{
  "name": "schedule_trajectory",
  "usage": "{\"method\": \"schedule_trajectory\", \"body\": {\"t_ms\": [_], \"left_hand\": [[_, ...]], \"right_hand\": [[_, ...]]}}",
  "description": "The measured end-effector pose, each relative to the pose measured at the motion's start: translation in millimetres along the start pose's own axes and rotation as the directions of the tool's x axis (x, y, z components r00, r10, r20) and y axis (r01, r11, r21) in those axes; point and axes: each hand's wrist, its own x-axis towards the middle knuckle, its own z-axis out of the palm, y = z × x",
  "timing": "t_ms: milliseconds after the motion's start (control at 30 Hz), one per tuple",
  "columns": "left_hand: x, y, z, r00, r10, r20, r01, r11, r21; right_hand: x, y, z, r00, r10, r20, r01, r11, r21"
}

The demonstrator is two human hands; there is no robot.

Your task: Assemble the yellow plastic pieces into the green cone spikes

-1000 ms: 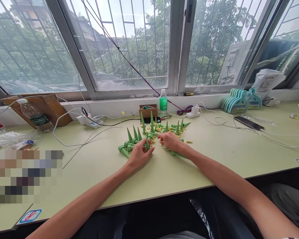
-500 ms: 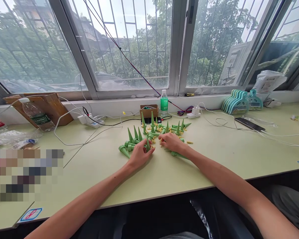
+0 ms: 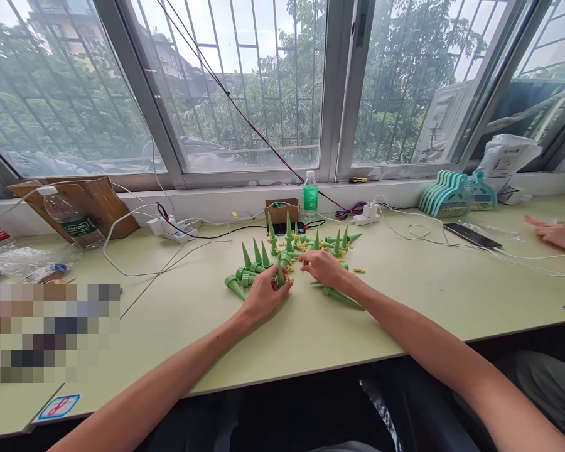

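Note:
My left hand (image 3: 264, 290) is closed around a green plant watering spike (image 3: 280, 274), its pointed end up, with a small yellow piece showing by the fingertips. To the right, my right hand (image 3: 326, 266) hovers over the pile with its fingertips pinched together; whatever is between them is too small to make out. Beyond and around both hands are several more green spikes (image 3: 245, 256), some upright and some lying down. Small yellow pieces (image 3: 358, 270) are scattered among them. One green spike (image 3: 343, 297) lies beneath my right wrist.
Behind the pile are a small cardboard box (image 3: 282, 207) and a green-labelled bottle (image 3: 310, 193). White cables (image 3: 424, 233) and a phone (image 3: 471, 235) lie to the right, near teal hangers (image 3: 447, 194). At the far right another person's hand (image 3: 562, 237) rests over the table.
My right hand has shifted very slightly left, with its fingertips still together. My left hand holds the spike in the same place. Another person's hand has come further into view at the right.

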Motion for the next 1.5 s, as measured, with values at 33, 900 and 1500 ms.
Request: {"method": "schedule_trajectory", "body": {"t_ms": [33, 900, 1500], "left_hand": [[0, 0, 0.0, 1.000, -0.007, 0.000, 0.007, 1.000, -0.001], [1, -4, 5.0, 0.999, -0.002, -0.037, -0.001, 0.998, -0.066], [0, 0, 4.1, 0.993, -0.010, -0.116, -0.007, 0.990, -0.143]], "right_hand": [[0, -1, 0, 0.999, -0.018, -0.028, 0.019, 1.000, 0.013], [-11, -27, 6, 0.981, -0.166, -0.095, 0.182, 0.964, 0.191], [-10, -20, 9, 0.962, -0.172, -0.213, 0.219, 0.950, 0.224]]}}
